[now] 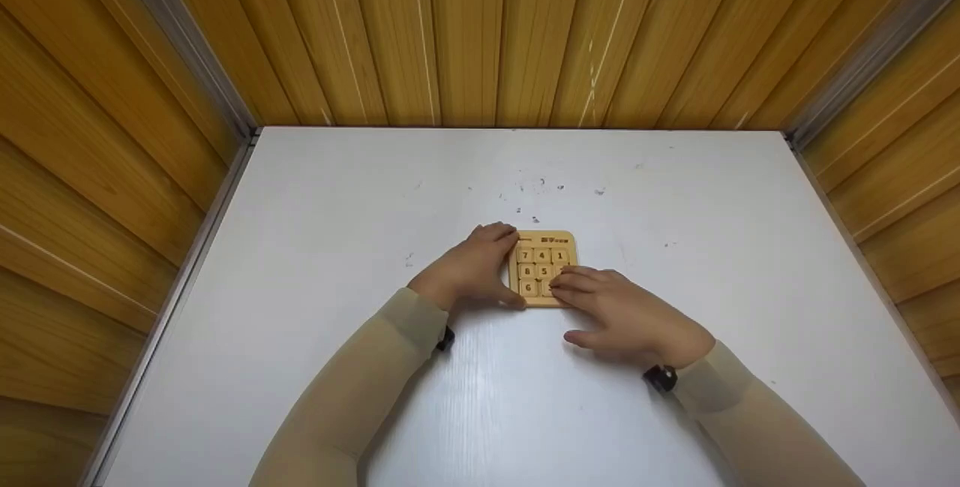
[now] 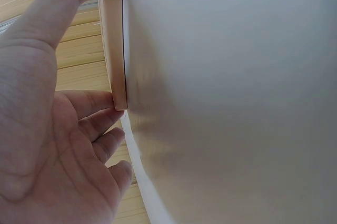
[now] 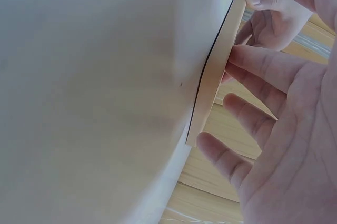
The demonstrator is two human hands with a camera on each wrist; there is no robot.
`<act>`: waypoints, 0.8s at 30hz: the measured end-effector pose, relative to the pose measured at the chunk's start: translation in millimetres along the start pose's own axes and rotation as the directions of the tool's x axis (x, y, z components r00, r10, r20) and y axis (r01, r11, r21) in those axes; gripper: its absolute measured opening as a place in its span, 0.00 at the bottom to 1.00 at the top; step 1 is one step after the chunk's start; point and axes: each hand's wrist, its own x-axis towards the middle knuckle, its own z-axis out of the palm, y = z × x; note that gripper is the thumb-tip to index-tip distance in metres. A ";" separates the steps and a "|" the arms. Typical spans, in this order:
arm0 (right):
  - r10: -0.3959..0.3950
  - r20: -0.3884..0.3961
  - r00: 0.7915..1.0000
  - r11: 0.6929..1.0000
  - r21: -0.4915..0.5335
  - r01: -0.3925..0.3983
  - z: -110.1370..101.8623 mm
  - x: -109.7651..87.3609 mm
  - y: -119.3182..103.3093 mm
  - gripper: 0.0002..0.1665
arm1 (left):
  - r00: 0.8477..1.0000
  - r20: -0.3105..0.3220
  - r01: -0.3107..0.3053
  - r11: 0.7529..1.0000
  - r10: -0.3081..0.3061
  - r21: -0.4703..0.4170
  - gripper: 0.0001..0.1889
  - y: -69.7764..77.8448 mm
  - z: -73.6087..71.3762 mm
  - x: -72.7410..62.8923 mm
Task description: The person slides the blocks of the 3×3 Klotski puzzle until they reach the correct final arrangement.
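Observation:
A square wooden number slide puzzle (image 1: 555, 234) lies flat on the white table, its numbered tiles (image 1: 544, 271) facing up. At its left edge, my left hand (image 1: 474, 266) holds the frame, with the thumb at the near corner and the fingers at the far corner. My right hand (image 1: 626, 314) reaches over from the right, its extended fingertips touching tiles in the lower right part. Those fingers hide some tiles, while the thumb stays off the board. In both wrist views the puzzle's side edge (image 2: 113, 45) (image 3: 213, 77) shows beside the fingers.
The white tabletop (image 1: 337, 194) has small dark scuff marks (image 1: 540, 183) beyond the puzzle. Wood-patterned panels (image 1: 465, 37) stand at the back and both sides, with grey metal strips (image 1: 187, 37) at the corners.

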 end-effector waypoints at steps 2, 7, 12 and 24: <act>0.002 -0.001 1.000 1.000 0.000 -0.002 -0.3 -1.0 0.3 0.44 | 1.000 -0.003 -0.003 1.000 0.003 0.001 0.66 0.1 -0.3 0.1; 0.007 0.002 1.000 1.000 0.006 -0.007 -1.7 -3.1 1.0 0.45 | 1.000 -0.004 -0.004 1.000 0.004 -0.002 0.67 0.6 -0.7 0.3; 0.005 -0.001 1.000 1.000 -0.002 -0.005 -1.0 -5.2 3.7 0.44 | 1.000 0.004 0.005 1.000 -0.005 -0.008 0.67 0.2 0.3 -0.2; 0.008 -0.008 1.000 1.000 -0.015 -0.008 -2.1 -10.3 8.4 0.44 | 1.000 0.001 0.015 1.000 -0.015 0.004 0.67 0.5 1.0 0.9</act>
